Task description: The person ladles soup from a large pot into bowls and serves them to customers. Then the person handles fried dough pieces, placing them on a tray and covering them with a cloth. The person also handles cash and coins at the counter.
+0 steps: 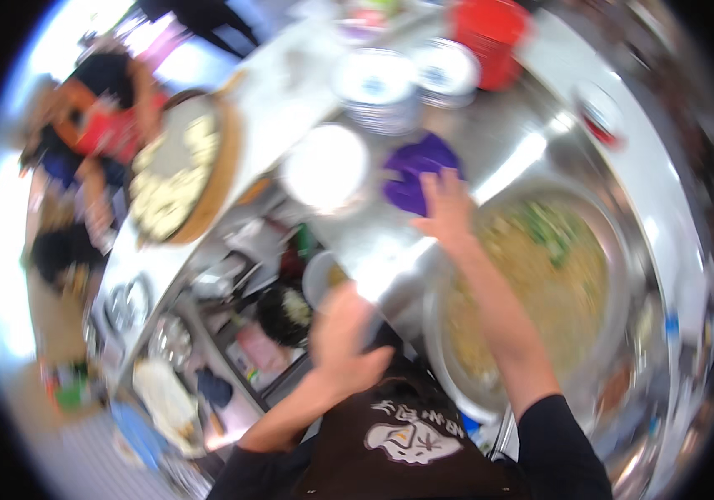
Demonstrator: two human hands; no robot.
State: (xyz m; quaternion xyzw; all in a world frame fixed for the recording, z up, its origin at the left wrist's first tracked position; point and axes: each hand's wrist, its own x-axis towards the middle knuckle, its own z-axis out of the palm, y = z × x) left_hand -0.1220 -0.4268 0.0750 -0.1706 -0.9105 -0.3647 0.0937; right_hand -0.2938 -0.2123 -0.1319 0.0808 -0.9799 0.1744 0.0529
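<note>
My right hand reaches over the steel counter, its fingertips at the lower right edge of a crumpled purple cloth; whether it grips the cloth is blurred. My left hand is in front of my dark apron, fingers spread, holding nothing. Left of the cloth is a round white plate or lid. Beyond it are stacked patterned plates and a second stack. Under my right forearm sits a large metal basin of yellowish broth with green leaves floating in it.
A red bucket-like container stands at the far end. On the left white counter, a round tray bears pale dough pieces, with a person beside it. Near my left hand are a black bowl and a pale container. A red-and-white item lies right.
</note>
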